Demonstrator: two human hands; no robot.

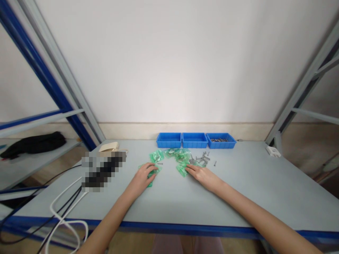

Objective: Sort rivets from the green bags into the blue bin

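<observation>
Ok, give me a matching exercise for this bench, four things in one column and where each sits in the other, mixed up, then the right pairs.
Things:
1. left hand
2. right hand
3. loose screws
4. blue trays

Places:
A. in a row at the back of the table, by the wall
B. scattered just in front of the rightmost tray
C. on a green bag left of centre
D. fingertips at a green bag, right of centre

Pairs: 1-C, 2-D, 3-B, 4-A
</observation>
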